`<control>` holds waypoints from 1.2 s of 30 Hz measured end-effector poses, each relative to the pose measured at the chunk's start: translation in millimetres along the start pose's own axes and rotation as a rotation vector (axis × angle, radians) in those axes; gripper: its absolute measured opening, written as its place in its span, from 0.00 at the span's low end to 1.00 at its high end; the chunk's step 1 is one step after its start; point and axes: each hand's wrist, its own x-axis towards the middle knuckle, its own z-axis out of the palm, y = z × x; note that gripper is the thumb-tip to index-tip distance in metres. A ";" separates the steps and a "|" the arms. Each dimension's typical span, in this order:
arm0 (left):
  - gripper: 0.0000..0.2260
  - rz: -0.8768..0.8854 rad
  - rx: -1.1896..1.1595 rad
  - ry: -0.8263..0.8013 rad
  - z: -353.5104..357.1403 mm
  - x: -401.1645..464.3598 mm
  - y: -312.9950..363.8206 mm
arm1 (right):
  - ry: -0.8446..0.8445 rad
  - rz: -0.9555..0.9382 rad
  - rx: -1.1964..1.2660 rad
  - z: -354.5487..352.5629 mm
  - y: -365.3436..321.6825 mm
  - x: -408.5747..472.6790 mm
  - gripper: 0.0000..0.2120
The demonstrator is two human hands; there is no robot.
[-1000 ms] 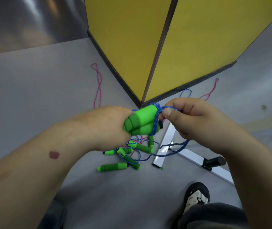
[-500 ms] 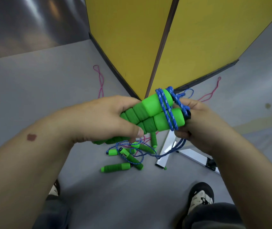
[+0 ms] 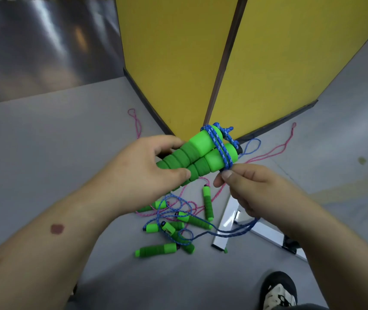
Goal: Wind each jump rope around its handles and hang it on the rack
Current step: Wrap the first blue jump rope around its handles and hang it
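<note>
My left hand (image 3: pixel 147 168) grips two green foam handles (image 3: pixel 203 153) held side by side, their far ends pointing up and right. A blue rope (image 3: pixel 220 146) is wound a few turns around those ends. My right hand (image 3: pixel 252 191) pinches the blue rope just below the handles, and the slack hangs from under this hand toward the floor. Below lies a tangle of several more green-handled ropes (image 3: pixel 174 224) with blue and pink cords.
A yellow folding panel (image 3: pixel 201 52) stands ahead on the grey floor. A white metal rack base (image 3: pixel 230 222) lies at the right of the pile. Pink rope loops (image 3: pixel 135 121) trail on the floor. My shoe (image 3: pixel 279 291) shows at bottom right.
The handles have turned from end-on to lengthwise, with more blue turns on them. My right hand has come from behind the handles round to below them, still with the rope.
</note>
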 end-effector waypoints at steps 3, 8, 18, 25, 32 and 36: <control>0.10 0.030 0.111 0.023 1.8 1.2 -1.3 | -0.017 -0.076 -0.156 -5.1 -5.0 -6.2 0.12; 0.12 0.053 0.283 0.037 2.5 0.4 -4.8 | -0.049 -0.165 -0.176 -6.5 -13.1 -13.1 0.15; 0.18 -0.021 0.387 -0.107 5.3 -4.9 6.9 | 0.041 -0.321 -0.221 -7.8 -18.9 -14.8 0.11; 0.31 -0.082 0.487 -0.385 1.1 -7.7 16.1 | 0.131 -0.372 -0.096 -8.4 -17.7 -10.7 0.14; 0.30 -0.090 0.389 -0.545 -12.8 -11.9 30.2 | 0.066 -0.341 0.141 -15.9 -13.9 -2.2 0.19; 0.26 -0.068 0.303 -0.605 -13.9 -15.5 32.3 | -0.084 -0.288 0.372 -13.9 -11.2 1.9 0.13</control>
